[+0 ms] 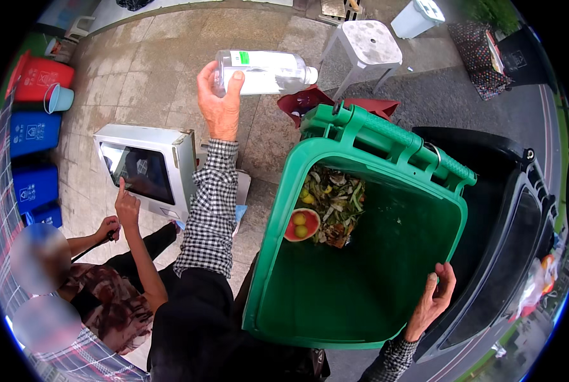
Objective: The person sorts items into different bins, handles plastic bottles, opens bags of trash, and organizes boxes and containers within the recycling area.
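Observation:
My left hand (pixel 221 98) grips the base end of a clear plastic bottle (pixel 265 71), held on its side with its white cap to the right. The bottle has a white and green label. Below and to the right stands a green wheeled bin (pixel 356 305) with its lid swung back. Inside lie vegetable scraps (pixel 337 200) and a red-lined bowl-like piece (pixel 293 233) with two yellowish round fruits. My right hand (pixel 432 301) rests at the bin's right rim, thumb and fingertips close together around the edge.
Another person (pixel 107 296) at the left points at a white box-shaped appliance (pixel 181 162) with a dark screen. A black bin (pixel 504 267) stands at the right, a plastic stool (pixel 370 43) behind. Red (pixel 50 79) and blue bins (pixel 36 133) line the far left.

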